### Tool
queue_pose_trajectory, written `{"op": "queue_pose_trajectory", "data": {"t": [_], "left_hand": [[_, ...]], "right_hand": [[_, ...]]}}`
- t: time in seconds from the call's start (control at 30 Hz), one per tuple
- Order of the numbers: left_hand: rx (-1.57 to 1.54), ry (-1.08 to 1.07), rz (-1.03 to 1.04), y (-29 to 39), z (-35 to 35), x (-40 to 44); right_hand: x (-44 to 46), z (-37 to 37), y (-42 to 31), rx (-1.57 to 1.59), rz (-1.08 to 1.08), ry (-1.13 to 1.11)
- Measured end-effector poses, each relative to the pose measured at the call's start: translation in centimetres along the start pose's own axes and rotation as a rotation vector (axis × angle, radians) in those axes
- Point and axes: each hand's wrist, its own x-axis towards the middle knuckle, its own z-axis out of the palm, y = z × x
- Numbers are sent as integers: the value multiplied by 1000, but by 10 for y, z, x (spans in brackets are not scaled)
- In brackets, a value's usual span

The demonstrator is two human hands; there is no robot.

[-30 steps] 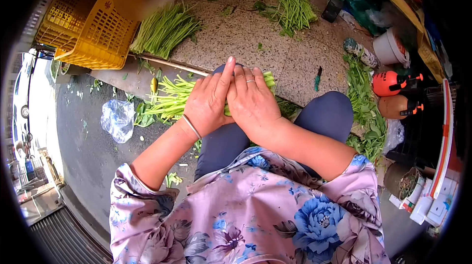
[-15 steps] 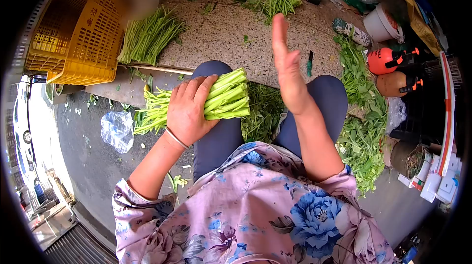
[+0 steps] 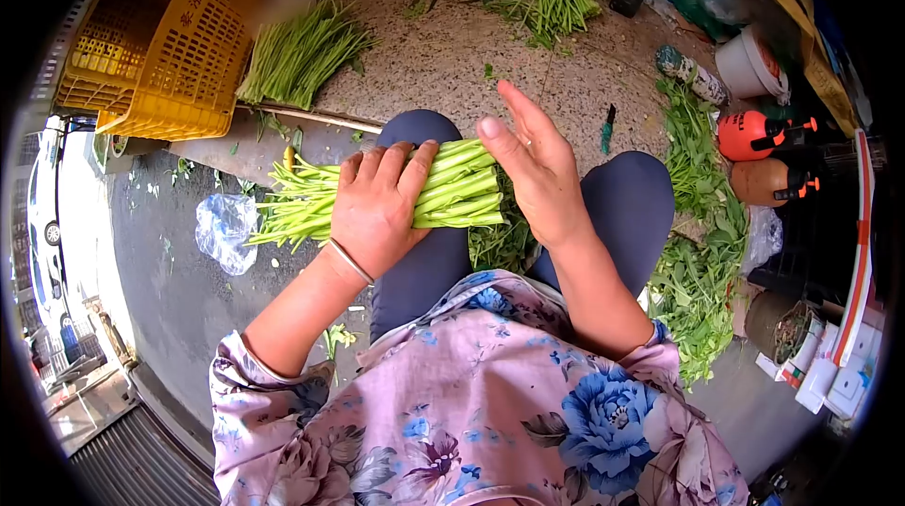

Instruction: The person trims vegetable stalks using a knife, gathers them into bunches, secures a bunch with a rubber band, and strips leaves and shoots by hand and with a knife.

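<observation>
Across my left thigh lies a bundle of green leafy-vegetable stems point(image 3: 459, 187), cut ends toward the right and thinner ends toward the left. My left hand point(image 3: 377, 193) is wrapped over the middle of the bundle and grips it. At the cut ends, my right hand point(image 3: 542, 171) is held upright with its palm toward them, fingers extended and thumb apart. It holds nothing; whether the palm touches the stems I cannot tell. Loose greens point(image 3: 500, 237) lie between my knees, partly hidden.
A yellow plastic crate point(image 3: 179, 53) stands at the left beside a stem bundle point(image 3: 306, 53). Another stem pile point(image 3: 556, 1) lies at the back. A dark-green-handled tool point(image 3: 608, 129) rests on the speckled slab point(image 3: 424, 63). Leafy greens point(image 3: 698, 270) and a red spray bottle point(image 3: 745, 135) are at right.
My right hand has come down and left to the cut ends of the stems. My left hand keeps its hold, and the bundle sits slightly further right in view.
</observation>
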Motion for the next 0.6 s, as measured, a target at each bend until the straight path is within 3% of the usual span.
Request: {"op": "queue_pose_trajectory", "data": {"t": [0.07, 0.13, 0.17, 0.27, 0.33, 0.4, 0.43, 0.6], "left_hand": [[17, -10, 0, 1, 1, 0], [53, -78, 9, 2, 1, 0], [47, -80, 9, 3, 1, 1], [130, -90, 61, 6, 1, 1], [149, -119, 78, 7, 1, 3], [145, -119, 84, 7, 0, 5], [142, -120, 88, 7, 0, 5], [41, -99, 40, 3, 3, 8]], "right_hand": [[3, -1, 7, -28, -46, 64], [5, -13, -6, -420, 59, -204], [5, -15, -14, -586, 0, -199], [16, -25, -13, -655, 109, -347], [22, -30, -17, -663, 69, -390], [28, -40, -24, -724, -80, -597], [29, -43, -32, -724, 23, -666], [30, -51, -32, -676, -293, -502]]}}
